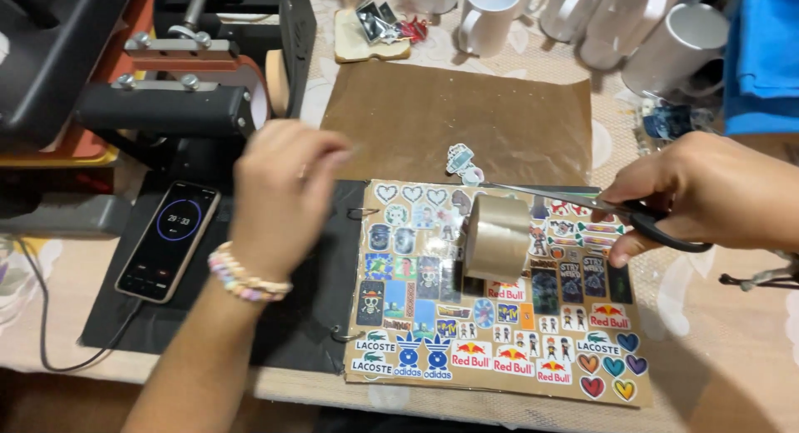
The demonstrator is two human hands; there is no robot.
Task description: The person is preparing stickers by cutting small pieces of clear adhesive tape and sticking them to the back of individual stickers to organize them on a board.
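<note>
My right hand [695, 191] grips black-handled scissors [583, 201], whose blades point left over a brown sheet covered with colourful stickers [491, 316]. A roll of brown tape [497, 237] stands on that sheet just below the blades. My left hand [279, 196], with beaded bracelets on the wrist, hovers over the sheet's left edge; its fingers are curled and I cannot tell whether it holds anything. A small cut-out sticker [460, 160] lies on the brown paper [466, 116] behind the sheet.
A phone [169, 240] with a round timer display lies on a black mat at left, cable attached. A black heat-press machine [166, 75] fills the back left. Several white mugs [583, 17] stand at the back, with blue cloth [761, 58] at far right.
</note>
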